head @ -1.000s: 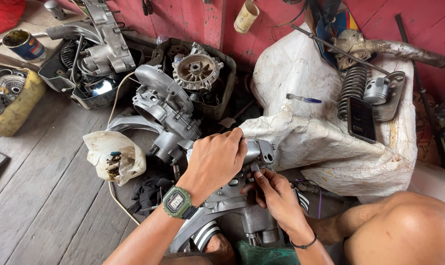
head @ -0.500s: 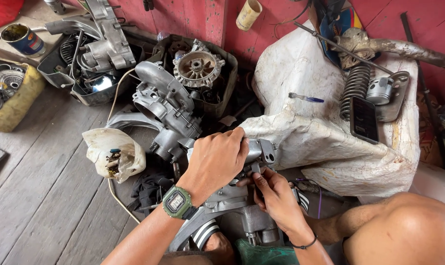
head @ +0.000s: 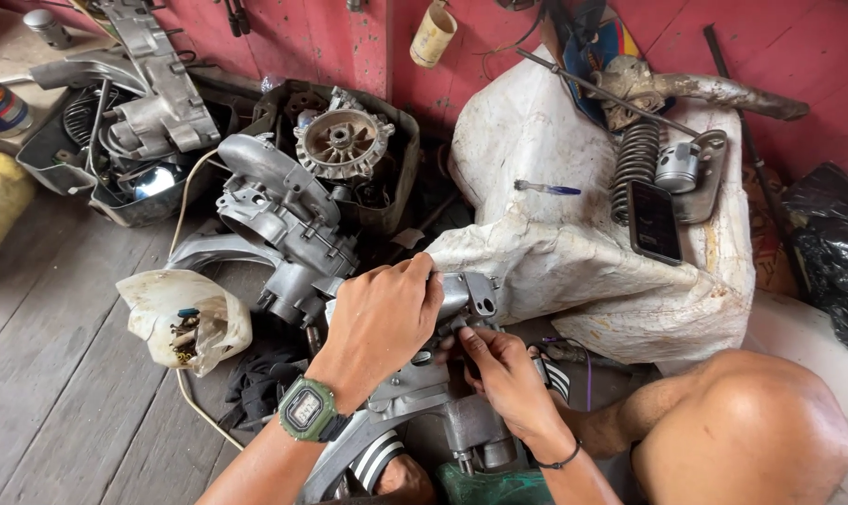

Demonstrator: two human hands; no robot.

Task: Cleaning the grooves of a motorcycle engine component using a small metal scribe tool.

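Observation:
My left hand (head: 382, 318), with a green watch on the wrist, is clamped over the top of a grey metal engine casing (head: 424, 388) that rests between my legs. My right hand (head: 503, 374) is pressed against the casing's right side just below the left hand, fingers pinched on a small part that I cannot make out. A second grey engine casing (head: 288, 229) lies just behind on the wooden floor.
A white sack (head: 583, 252) on the right carries a phone (head: 654, 222), a pen (head: 547, 188), a coil spring (head: 634, 164) and a piston. A flywheel part (head: 341, 142) sits in a black tub behind. A plastic bag of small parts (head: 182, 318) lies left. My bare knee (head: 770, 430) is at lower right.
Both hands stay on the casing almost unmoved; the right fingers shift slightly. The view has tilted a little.

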